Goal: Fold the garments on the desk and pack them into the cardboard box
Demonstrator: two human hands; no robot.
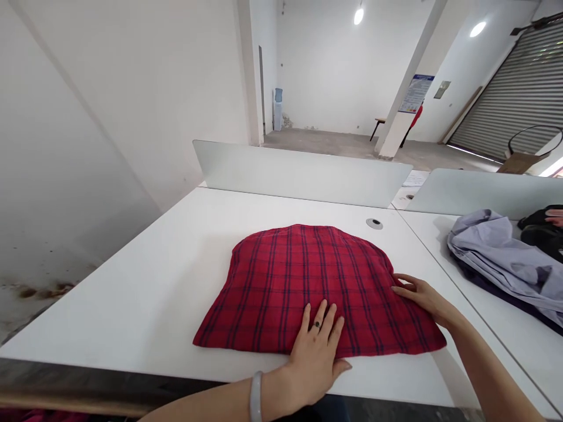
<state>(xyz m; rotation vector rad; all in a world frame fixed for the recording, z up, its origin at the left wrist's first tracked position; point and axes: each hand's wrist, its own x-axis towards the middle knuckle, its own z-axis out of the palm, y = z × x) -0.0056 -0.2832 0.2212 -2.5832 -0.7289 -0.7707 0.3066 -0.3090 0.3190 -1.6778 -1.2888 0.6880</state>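
While I watch from afar through the head camera, the left hand (314,351) lies flat with fingers spread on the near edge of the red plaid cloth (316,290), a pale bangle (255,396) on its wrist. The right hand (422,299) rests open against the cloth's right edge, gripping nothing. That cloth lies folded on a white desk (132,305). To the right, on the next desk (519,346), sits a lavender garment (497,264), and another person's fingers (555,218) touch black cloth (539,231). Far off, a poster (416,94) on a pillar is too small to read.
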